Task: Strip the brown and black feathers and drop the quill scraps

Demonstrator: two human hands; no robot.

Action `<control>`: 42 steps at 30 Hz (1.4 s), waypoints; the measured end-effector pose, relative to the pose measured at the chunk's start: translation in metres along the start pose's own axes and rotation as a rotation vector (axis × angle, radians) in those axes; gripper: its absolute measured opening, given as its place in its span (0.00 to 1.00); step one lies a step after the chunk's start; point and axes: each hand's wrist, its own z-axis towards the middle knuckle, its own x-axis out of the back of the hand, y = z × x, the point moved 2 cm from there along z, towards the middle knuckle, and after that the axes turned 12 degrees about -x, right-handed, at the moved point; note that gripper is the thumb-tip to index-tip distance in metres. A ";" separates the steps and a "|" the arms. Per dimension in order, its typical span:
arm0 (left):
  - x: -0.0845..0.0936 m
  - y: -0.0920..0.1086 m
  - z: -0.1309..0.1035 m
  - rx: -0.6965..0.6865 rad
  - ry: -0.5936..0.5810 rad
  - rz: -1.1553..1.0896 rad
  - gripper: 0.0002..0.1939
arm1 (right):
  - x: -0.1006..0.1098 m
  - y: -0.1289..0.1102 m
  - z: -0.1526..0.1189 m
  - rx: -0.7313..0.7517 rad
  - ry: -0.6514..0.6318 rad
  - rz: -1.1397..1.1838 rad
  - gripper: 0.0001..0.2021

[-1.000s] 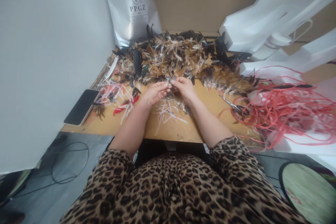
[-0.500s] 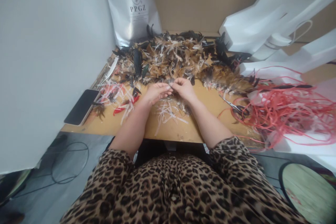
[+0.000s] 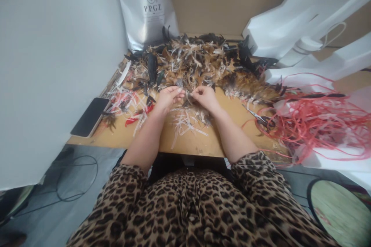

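Observation:
A large heap of brown, white and black feathers (image 3: 199, 60) covers the back of the wooden table (image 3: 191, 144). At its front edge my left hand (image 3: 171, 97) pinches a small greyish feather between thumb and fingers. My right hand (image 3: 204, 97) is a short gap to the right, its thumb and fingertips pressed together; whatever lies between them is too small to make out. Just in front of both hands are white strips (image 3: 185, 122) and some loose feather bits.
On the left are a phone (image 3: 90, 117) and red and white scraps (image 3: 124, 102). At the right lie scissors (image 3: 259, 116) and a tangle of red ribbon (image 3: 321, 123). Behind stand a silver bag (image 3: 147, 11) and white foam pieces (image 3: 269, 27).
My hands, which were together at the fingertips, have moved apart, the left one slightly leftward. A greyish feather now shows at my left fingertips.

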 end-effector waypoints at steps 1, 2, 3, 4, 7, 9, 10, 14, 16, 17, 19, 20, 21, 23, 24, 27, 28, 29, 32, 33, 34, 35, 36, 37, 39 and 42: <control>0.001 0.000 0.001 -0.004 0.004 -0.012 0.08 | 0.001 -0.002 -0.001 0.008 -0.020 -0.112 0.08; 0.002 -0.001 0.002 -0.009 0.001 -0.019 0.08 | 0.001 -0.004 -0.003 0.013 -0.047 -0.215 0.08; 0.003 -0.001 0.002 -0.011 -0.005 -0.023 0.08 | 0.000 -0.006 -0.006 0.016 -0.072 -0.305 0.09; 0.003 -0.002 0.002 -0.011 -0.013 -0.024 0.08 | -0.001 -0.008 -0.008 0.018 -0.088 -0.386 0.09; 0.003 -0.003 0.002 -0.006 -0.025 -0.025 0.08 | -0.005 -0.012 -0.013 0.033 -0.074 -0.559 0.06; 0.002 -0.002 0.002 -0.002 -0.028 -0.031 0.07 | -0.007 -0.010 -0.012 0.040 -0.056 -0.574 0.04; 0.002 -0.002 0.001 0.002 -0.029 -0.038 0.07 | -0.007 -0.008 -0.011 0.035 -0.054 -0.536 0.05; 0.000 -0.001 0.001 0.053 -0.009 -0.080 0.06 | -0.002 0.000 -0.003 -0.097 -0.082 -0.038 0.04; 0.000 -0.001 0.000 0.088 -0.003 -0.104 0.06 | 0.000 0.001 0.000 -0.196 -0.125 0.315 0.07; -0.001 -0.001 -0.001 0.105 -0.011 -0.118 0.06 | -0.001 0.000 0.001 -0.236 -0.158 0.476 0.09; -0.003 -0.002 -0.002 0.145 -0.050 -0.144 0.05 | -0.004 -0.003 0.001 -0.291 -0.227 0.715 0.12; -0.005 -0.002 -0.003 0.165 -0.072 -0.153 0.05 | -0.007 -0.004 0.000 -0.307 -0.247 0.788 0.13; -0.006 -0.003 -0.004 0.183 -0.091 -0.160 0.04 | -0.010 -0.005 0.000 -0.317 -0.254 0.834 0.14; -0.009 -0.004 -0.006 0.212 -0.124 -0.168 0.04 | -0.015 -0.005 -0.001 -0.316 -0.237 0.856 0.15; -0.010 -0.004 -0.006 0.220 -0.138 -0.173 0.04 | -0.018 -0.005 -0.002 -0.309 -0.223 0.851 0.15; -0.012 -0.005 -0.007 0.229 -0.172 -0.193 0.03 | -0.023 -0.004 -0.004 -0.279 -0.184 0.818 0.15; -0.012 -0.005 -0.007 0.228 -0.174 -0.200 0.02 | -0.024 -0.004 -0.005 -0.272 -0.171 0.806 0.15; -0.012 -0.005 -0.007 0.226 -0.174 -0.204 0.02 | -0.024 -0.005 -0.006 -0.266 -0.158 0.796 0.15; -0.013 -0.004 -0.007 0.220 -0.162 -0.201 0.02 | -0.024 -0.007 -0.008 -0.243 -0.124 0.768 0.14; -0.013 -0.004 -0.007 0.216 -0.156 -0.193 0.02 | -0.024 -0.007 -0.008 -0.236 -0.116 0.759 0.14; -0.014 -0.003 -0.008 0.213 -0.151 -0.182 0.02 | -0.024 -0.008 -0.009 -0.230 -0.111 0.750 0.14; -0.015 -0.002 -0.009 0.209 -0.143 -0.172 0.02 | -0.024 -0.008 -0.009 -0.225 -0.107 0.740 0.13; -0.015 -0.001 -0.009 0.206 -0.136 -0.163 0.03 | -0.024 -0.009 -0.009 -0.222 -0.103 0.733 0.13; -0.016 -0.001 -0.009 0.202 -0.129 -0.158 0.03 | -0.024 -0.009 -0.009 -0.219 -0.098 0.729 0.13; -0.016 -0.001 -0.010 0.195 -0.122 -0.154 0.05 | -0.024 -0.009 -0.009 -0.213 -0.095 0.724 0.13; -0.015 -0.003 -0.008 0.180 -0.124 -0.150 0.05 | -0.024 -0.011 -0.011 -0.194 -0.104 0.708 0.13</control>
